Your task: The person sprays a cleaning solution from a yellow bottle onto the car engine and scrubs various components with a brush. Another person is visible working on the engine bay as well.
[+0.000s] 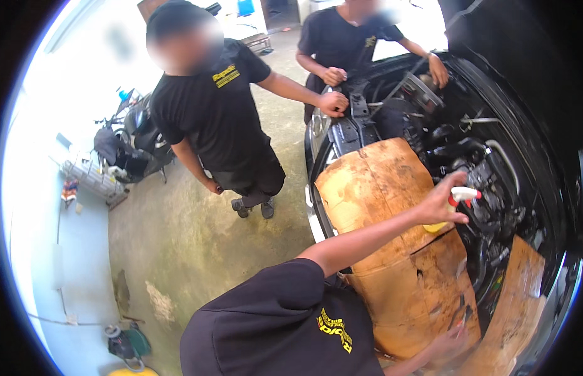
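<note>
My left hand (pixel 443 202) reaches out over the cardboard and the edge of the engine bay. It is closed round the neck of a spray bottle (pixel 465 195) with a white and red trigger head; part of a yellow body shows below the palm. Low on the right, my right hand (pixel 451 343) is above the cardboard's near end, blurred. Its fingers look closed near a thin piece with an orange-red part, too smeared to name. A stained brown cardboard sheet (pixel 379 188) covers the car's front edge. Beside it lies the open engine (pixel 482 182).
Two people in black shirts stand across the car's front: one rests a hand (pixel 333 102) on it, the other has a hand (pixel 438 70) over the engine bay. Another cardboard piece (pixel 520 282) lies at right. A motorcycle (pixel 138 131) and stacked boxes (pixel 94 182) stand left.
</note>
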`<state>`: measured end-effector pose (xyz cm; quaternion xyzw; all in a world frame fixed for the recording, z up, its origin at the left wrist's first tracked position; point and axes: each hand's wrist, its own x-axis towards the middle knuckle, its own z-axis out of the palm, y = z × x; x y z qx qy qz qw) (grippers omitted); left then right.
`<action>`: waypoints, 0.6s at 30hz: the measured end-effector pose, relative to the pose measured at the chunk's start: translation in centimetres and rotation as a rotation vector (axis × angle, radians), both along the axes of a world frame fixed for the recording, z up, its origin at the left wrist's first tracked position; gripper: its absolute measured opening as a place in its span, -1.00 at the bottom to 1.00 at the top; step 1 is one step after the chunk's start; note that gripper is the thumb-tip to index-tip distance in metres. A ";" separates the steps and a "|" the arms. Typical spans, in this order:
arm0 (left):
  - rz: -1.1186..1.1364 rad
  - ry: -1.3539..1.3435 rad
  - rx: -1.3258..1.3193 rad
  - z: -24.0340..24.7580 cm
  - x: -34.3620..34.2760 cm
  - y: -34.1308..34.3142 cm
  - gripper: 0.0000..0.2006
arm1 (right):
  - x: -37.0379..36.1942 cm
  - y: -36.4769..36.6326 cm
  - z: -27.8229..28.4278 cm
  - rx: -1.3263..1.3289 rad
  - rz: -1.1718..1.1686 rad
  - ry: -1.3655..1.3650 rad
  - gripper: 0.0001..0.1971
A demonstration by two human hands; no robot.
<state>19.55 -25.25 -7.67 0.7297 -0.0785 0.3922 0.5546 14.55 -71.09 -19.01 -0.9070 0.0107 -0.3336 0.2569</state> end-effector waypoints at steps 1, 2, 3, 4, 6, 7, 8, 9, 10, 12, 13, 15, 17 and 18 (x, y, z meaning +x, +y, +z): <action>-0.261 0.044 -0.171 1.8 -0.1 -0.1 0.17 | 0.7 -0.3 -0.2 0.026 0.045 -0.036 -0.74; -0.268 0.104 -0.141 1.5 0.4 0.2 0.15 | 1.6 -0.3 -0.8 0.061 0.097 -0.056 -0.75; -0.278 0.165 -0.112 1.5 1.2 0.1 0.14 | 2.5 -0.4 -1.4 0.095 0.146 -0.076 -0.76; -0.344 0.060 -0.195 1.6 1.3 0.1 0.03 | 2.8 0.4 -1.4 0.133 0.194 -0.040 -0.76; -0.300 0.098 -0.125 0.0 1.6 1.2 -0.12 | 2.6 4.4 -0.2 0.230 0.304 0.054 -0.75; -0.309 0.101 -0.103 -0.5 2.1 1.1 -0.19 | 3.4 4.9 -0.6 0.277 0.334 0.067 -0.74; -0.403 0.095 -0.154 0.1 2.6 0.6 -0.43 | 5.0 4.7 -1.9 0.323 0.349 0.071 -0.74; -0.428 0.112 -0.151 0.2 2.9 0.7 -0.48 | 5.8 4.8 -2.8 0.375 0.377 0.081 -0.73; -0.440 0.136 -0.147 0.1 2.9 1.1 -0.52 | 5.8 6.1 -2.6 0.354 0.390 0.118 -0.72; -0.477 0.174 -0.137 0.4 2.8 1.0 -0.62 | 6.2 8.8 -1.9 0.309 0.400 0.181 -0.71; -0.470 0.195 -0.119 0.4 2.9 0.9 -0.63 | 6.4 9.4 -1.8 0.293 0.398 0.191 -0.70; -0.473 0.227 -0.079 0.6 3.8 0.3 -0.64 | 7.5 10.2 -2.6 0.262 0.380 0.198 -0.70; -0.502 0.168 -0.153 -0.8 4.4 1.0 -0.65 | 6.9 12.2 -3.5 0.256 0.399 0.214 -0.70; -0.506 0.157 -0.129 -0.9 4.2 1.5 -0.66 | 6.6 12.7 -3.4 0.249 0.394 0.220 -0.70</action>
